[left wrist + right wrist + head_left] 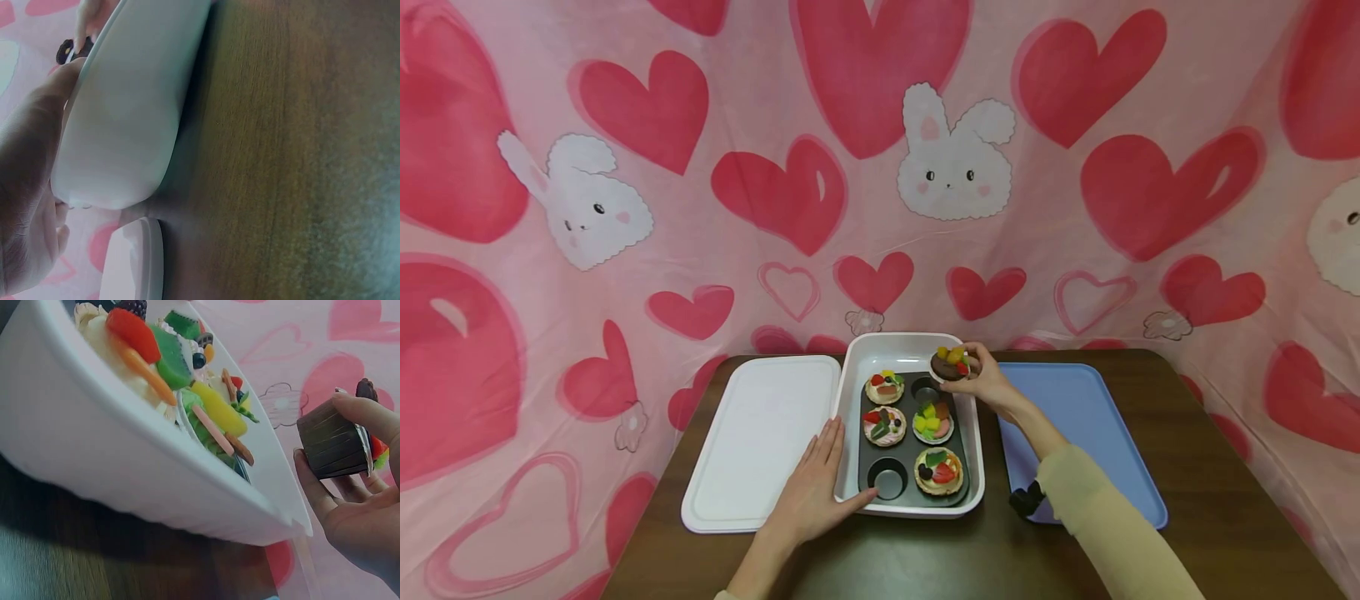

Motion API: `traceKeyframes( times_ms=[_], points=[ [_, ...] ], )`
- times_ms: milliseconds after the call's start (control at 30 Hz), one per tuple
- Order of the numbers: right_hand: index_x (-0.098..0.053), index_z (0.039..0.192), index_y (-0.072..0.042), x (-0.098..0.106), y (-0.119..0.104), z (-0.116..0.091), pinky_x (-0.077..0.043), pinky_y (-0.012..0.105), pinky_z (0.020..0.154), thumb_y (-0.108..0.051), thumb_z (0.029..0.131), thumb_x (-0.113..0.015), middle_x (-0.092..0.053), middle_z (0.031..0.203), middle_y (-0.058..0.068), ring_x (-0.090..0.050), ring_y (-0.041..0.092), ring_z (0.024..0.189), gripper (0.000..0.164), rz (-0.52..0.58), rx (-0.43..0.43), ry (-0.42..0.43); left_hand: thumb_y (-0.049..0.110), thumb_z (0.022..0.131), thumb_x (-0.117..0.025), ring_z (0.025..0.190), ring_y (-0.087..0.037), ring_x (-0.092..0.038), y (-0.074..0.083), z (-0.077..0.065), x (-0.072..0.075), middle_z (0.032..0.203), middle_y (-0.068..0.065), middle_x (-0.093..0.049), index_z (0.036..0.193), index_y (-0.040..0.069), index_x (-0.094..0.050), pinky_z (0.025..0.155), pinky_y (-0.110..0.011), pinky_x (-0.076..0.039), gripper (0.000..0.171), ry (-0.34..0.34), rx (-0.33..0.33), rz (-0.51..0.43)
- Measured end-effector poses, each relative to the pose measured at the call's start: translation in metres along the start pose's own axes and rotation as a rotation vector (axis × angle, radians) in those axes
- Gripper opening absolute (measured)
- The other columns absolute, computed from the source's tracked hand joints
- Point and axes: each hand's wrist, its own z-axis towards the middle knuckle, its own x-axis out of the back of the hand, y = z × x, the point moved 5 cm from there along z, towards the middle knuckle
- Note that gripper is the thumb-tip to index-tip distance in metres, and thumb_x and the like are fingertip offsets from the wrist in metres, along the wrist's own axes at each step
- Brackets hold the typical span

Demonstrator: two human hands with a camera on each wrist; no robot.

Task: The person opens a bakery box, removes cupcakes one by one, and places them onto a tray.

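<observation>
My right hand (987, 379) holds a chocolate cupcake (951, 364) topped with yellow and red fruit, above the back right cup of a dark muffin tin (904, 497). The right wrist view shows its dark pleated wrapper (332, 439) between thumb and fingers. The tin lies inside a deep white tray (973, 467). Fruit-topped tarts and cakes sit in several cups, among them a strawberry tart (938, 472) at front right. The bare hollow of the front left cup (888, 478) shows. My left hand (812, 492) rests on the tray's left rim, fingers extended, thumb reaching over the front corner.
To the left of the tray lies a flat white lid (763, 442). A blue tray (1075, 442) lies on the right, partly under the right forearm. Everything stands on a dark wooden table (1210, 517), with a pink heart-patterned cloth (865, 217) hanging behind.
</observation>
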Motion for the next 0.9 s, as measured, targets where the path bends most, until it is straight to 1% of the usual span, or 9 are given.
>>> traceKeyframes(
  times_ms=[33,133,200,267,367,600,767,833,900],
  points=[
    [-0.034,0.146,0.001,0.002,0.000,-0.001,-0.062,0.018,0.087,0.007,0.092,-0.079,-0.061,0.144,0.022,-0.072,0.003,0.099,0.071,-0.002,0.003,-0.001,0.080,0.089,-0.068,0.173,-0.033,-0.022,0.000,0.000,0.000,0.185,-0.013,-0.022,0.173,0.003,-0.028,0.140,-0.055,-0.026,0.121,0.001,0.000,-0.004],
    [-0.034,0.144,0.001,0.008,0.001,-0.005,-0.061,0.019,0.087,0.008,0.092,-0.079,-0.062,0.142,0.021,-0.072,0.003,0.100,0.069,-0.006,0.005,0.001,0.079,0.089,-0.069,0.173,-0.032,-0.022,0.000,-0.001,0.001,0.185,-0.013,-0.021,0.173,0.003,-0.028,0.140,-0.054,-0.025,0.121,0.001,0.003,-0.005],
    [-0.034,0.143,0.000,0.011,0.002,-0.007,-0.060,0.019,0.088,0.009,0.092,-0.079,-0.063,0.139,0.017,-0.072,0.003,0.100,0.068,-0.007,0.015,0.001,0.079,0.089,-0.070,0.173,-0.032,-0.022,0.001,-0.001,0.001,0.185,-0.013,-0.022,0.173,0.003,-0.028,0.140,-0.054,-0.025,0.121,0.003,0.004,-0.003],
    [-0.035,0.142,0.000,0.015,0.002,-0.009,-0.059,0.019,0.089,0.009,0.092,-0.079,-0.064,0.134,0.010,-0.072,0.003,0.100,0.067,-0.010,0.016,0.009,0.078,0.089,-0.070,0.173,-0.032,-0.022,0.001,-0.001,0.001,0.185,-0.013,-0.022,0.173,0.003,-0.028,0.140,-0.054,-0.025,0.121,0.005,0.004,-0.003],
    [-0.036,0.144,0.001,0.021,0.002,-0.011,-0.058,0.016,0.092,0.007,0.092,-0.080,-0.066,0.135,0.008,-0.070,0.000,0.101,0.068,-0.028,0.013,0.032,0.077,0.089,-0.071,0.173,-0.032,-0.022,0.001,-0.001,0.001,0.185,-0.013,-0.022,0.173,0.002,-0.028,0.140,-0.054,-0.025,0.121,0.011,0.000,-0.004],
    [-0.034,0.147,0.002,0.034,0.002,-0.017,-0.058,0.016,0.091,0.003,0.092,-0.081,-0.061,0.140,0.014,-0.069,0.003,0.101,0.072,-0.056,-0.011,0.050,0.078,0.089,-0.070,0.173,-0.032,-0.022,0.001,-0.001,0.000,0.185,-0.013,-0.021,0.173,0.002,-0.027,0.140,-0.054,-0.025,0.121,0.006,0.004,-0.005],
    [-0.032,0.151,0.002,0.046,0.005,-0.022,-0.056,0.015,0.092,-0.001,0.095,-0.080,-0.055,0.148,0.025,-0.067,0.006,0.104,0.074,-0.099,-0.033,0.079,0.078,0.089,-0.070,0.173,-0.032,-0.021,0.001,0.000,0.000,0.185,-0.012,-0.020,0.174,0.003,-0.026,0.140,-0.054,-0.025,0.121,-0.001,0.008,-0.007],
    [-0.030,0.152,0.002,0.051,0.007,-0.024,-0.056,0.014,0.092,-0.002,0.095,-0.079,-0.053,0.149,0.026,-0.066,0.006,0.105,0.075,-0.113,-0.043,0.086,0.077,0.089,-0.070,0.173,-0.032,-0.021,0.001,0.000,0.000,0.185,-0.012,-0.020,0.174,0.003,-0.026,0.140,-0.054,-0.025,0.120,-0.005,0.009,-0.010],
    [-0.030,0.152,0.001,0.055,0.008,-0.028,-0.057,0.014,0.091,-0.003,0.096,-0.079,-0.053,0.145,0.023,-0.066,0.005,0.104,0.075,-0.119,-0.051,0.092,0.077,0.090,-0.070,0.173,-0.032,-0.020,0.000,0.000,-0.001,0.186,-0.012,-0.020,0.174,0.004,-0.026,0.140,-0.054,-0.024,0.120,-0.009,0.011,-0.011]
  ],
)
